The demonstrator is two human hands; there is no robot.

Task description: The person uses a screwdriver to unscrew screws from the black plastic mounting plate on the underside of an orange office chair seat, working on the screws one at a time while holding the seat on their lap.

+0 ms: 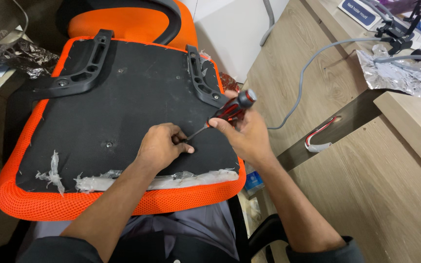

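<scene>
Two hands work one stiff screwdriver (222,116): right hand (242,134) clenches its handle, left hand (161,146) pinches the slim shaft below.

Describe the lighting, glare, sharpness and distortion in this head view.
Head view: soft, even indoor light with faint shadows; both hands, the left hand and right hand, and the screwdriver are sharp; slight glare on the crumpled foil; wide-angle lens bends the desk edges near the frame's sides.

A red and black screwdriver (230,110) is gripped by the right hand (242,132), while its tip is steadied by the left hand (162,145) on the black underside of an orange chair seat (123,97).
</scene>
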